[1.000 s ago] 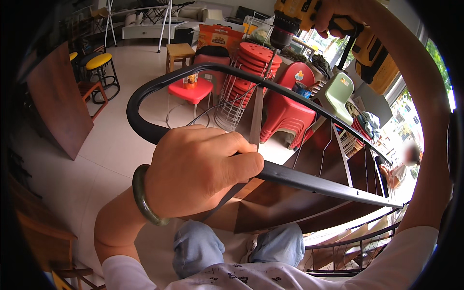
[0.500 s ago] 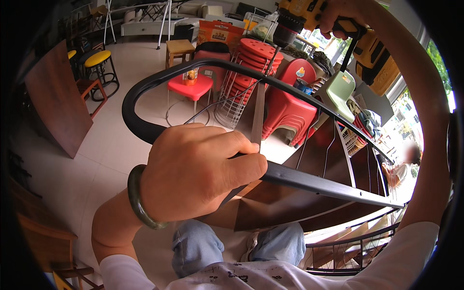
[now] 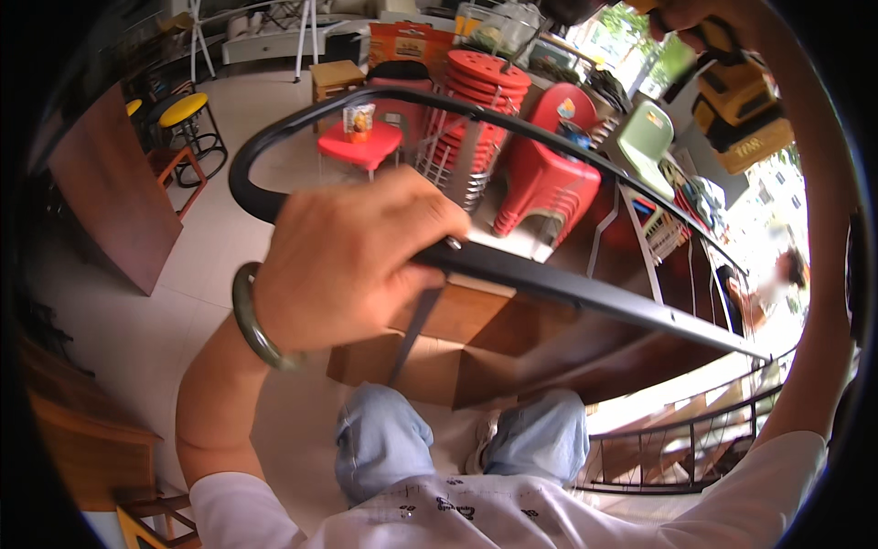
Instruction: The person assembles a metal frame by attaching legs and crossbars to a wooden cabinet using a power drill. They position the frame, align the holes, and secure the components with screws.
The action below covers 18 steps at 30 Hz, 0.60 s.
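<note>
A wide pale tiled floor (image 3: 210, 265) is seen across the left and centre of the frame, with brown wooden stair treads (image 3: 476, 343) spread below the middle. A black metal handrail (image 3: 585, 293) is seen curving from the upper left, looping round at the left and running down towards the lower right, where thin balusters hang from it. The left hand (image 3: 352, 265) is clamped round this handrail at the centre of the frame, the fingers wrapped over the top of the bar. A green bangle (image 3: 251, 320) is worn on that wrist. The right arm is stretched up along the right edge, and the right hand (image 3: 690, 18) is closed on a yellow and black power drill (image 3: 736, 96) at the upper right, only partly shown at the rim. Stacks of red plastic chairs (image 3: 544, 169) and red stools (image 3: 480, 91) are set in the upper centre beyond the rail. A red low table (image 3: 361, 146) is placed just left of them, and a yellow-topped stool (image 3: 187, 114) is seen at the upper left. Blue-jeaned knees (image 3: 380, 439) are shown at the bottom centre.
</note>
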Each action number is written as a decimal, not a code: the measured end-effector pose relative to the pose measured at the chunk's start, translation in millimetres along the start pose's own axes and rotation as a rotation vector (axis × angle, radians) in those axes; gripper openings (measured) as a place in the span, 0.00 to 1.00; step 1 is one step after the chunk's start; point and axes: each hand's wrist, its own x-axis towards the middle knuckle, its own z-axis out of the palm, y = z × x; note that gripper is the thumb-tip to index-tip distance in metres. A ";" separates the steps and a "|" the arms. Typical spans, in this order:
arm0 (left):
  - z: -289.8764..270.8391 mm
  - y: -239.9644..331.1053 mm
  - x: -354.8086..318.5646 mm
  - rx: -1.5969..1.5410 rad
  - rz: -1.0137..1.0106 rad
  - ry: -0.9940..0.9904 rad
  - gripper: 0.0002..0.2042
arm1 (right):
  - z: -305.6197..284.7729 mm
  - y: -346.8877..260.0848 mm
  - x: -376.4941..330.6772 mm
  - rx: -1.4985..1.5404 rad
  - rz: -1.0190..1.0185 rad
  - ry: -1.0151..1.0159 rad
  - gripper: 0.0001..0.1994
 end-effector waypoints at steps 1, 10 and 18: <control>2.9 2.3 1.9 -0.022 -0.001 -0.016 0.18 | 0.1 16.8 -27.6 0.048 -0.009 0.080 0.15; 9.3 18.0 10.2 -0.114 -0.011 -0.086 0.14 | 78.7 196.3 -303.3 0.812 0.006 0.580 0.29; 23.4 11.5 12.3 -0.012 -0.246 -0.206 0.14 | 302.5 380.3 -451.7 1.035 0.475 0.355 0.25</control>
